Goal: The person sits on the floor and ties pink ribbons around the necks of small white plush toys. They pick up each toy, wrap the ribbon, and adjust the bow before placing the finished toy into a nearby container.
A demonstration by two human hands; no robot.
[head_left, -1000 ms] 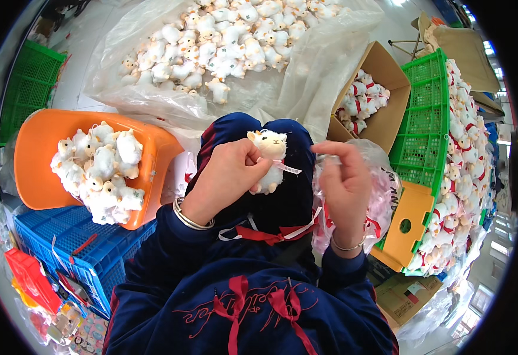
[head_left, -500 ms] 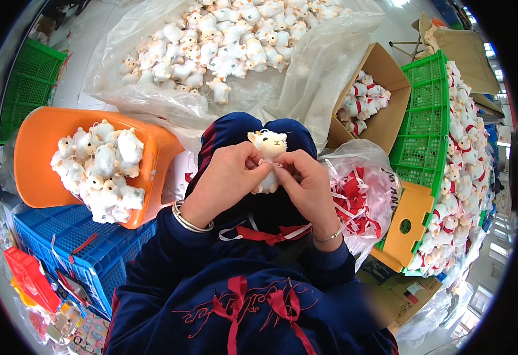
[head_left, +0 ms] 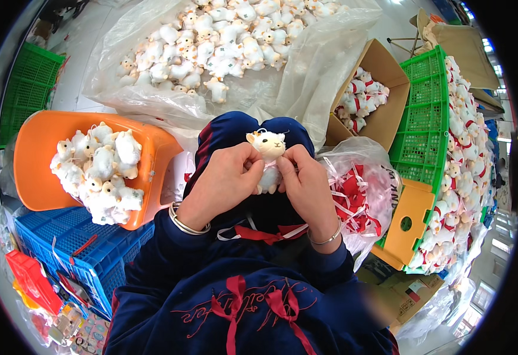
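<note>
A small white plush sheep (head_left: 269, 145) with a cream face and tan ears rests face up on my lap, between my hands. Round its neck runs a thin pale ribbon (head_left: 269, 163). My left hand (head_left: 230, 180) is closed in a pinch at the left side of the neck, on the ribbon. On the other side, my right hand (head_left: 304, 180) pinches the ribbon near the sheep's cheek. The fingertips hide the ribbon's ends. A red cloth piece with white ties (head_left: 263, 234) lies across my lap, nearer my body.
Several plush sheep sit on an orange plastic chair (head_left: 40, 160) at left, above a blue crate (head_left: 102, 251). Ahead, a clear plastic sheet (head_left: 306, 77) bears a heap of them. Rightward are a cardboard box (head_left: 398, 97), a bag of red cloth pieces (head_left: 354, 207) and a green crate (head_left: 416, 112).
My hands have drawn slightly apart at the sheep's neck, and the ribbon now lies close against it. The sheep's head has turned a little to the right.
</note>
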